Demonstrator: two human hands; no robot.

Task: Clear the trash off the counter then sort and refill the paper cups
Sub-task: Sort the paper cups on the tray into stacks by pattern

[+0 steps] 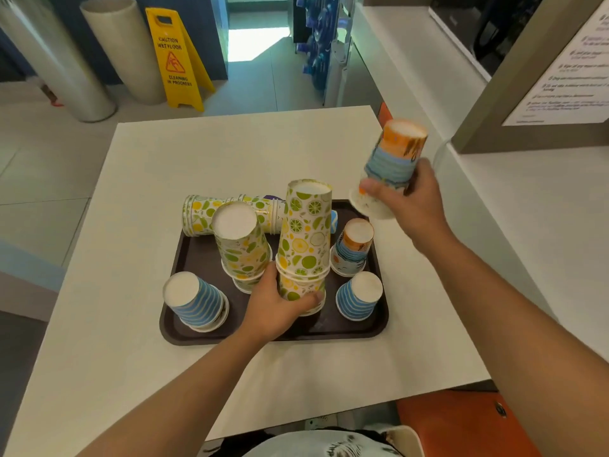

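Her right hand [407,196] gripped an upturned orange-and-blue cup stack [392,166], raised just above the tray's [184,268] far right corner. The matching cup [352,247] stood directly below, nearer that hand; her left hand [275,305] clasped the tall citrus stack [304,239].

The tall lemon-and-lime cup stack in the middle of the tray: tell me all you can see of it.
The tall citrus stack is nested paper cups, upside down, white bases up, printed with green and yellow fruit slices. It stands roughly upright on the dark tray, centre front. The left hand grips its bottom cups; a shorter citrus stack stands close beside its left.
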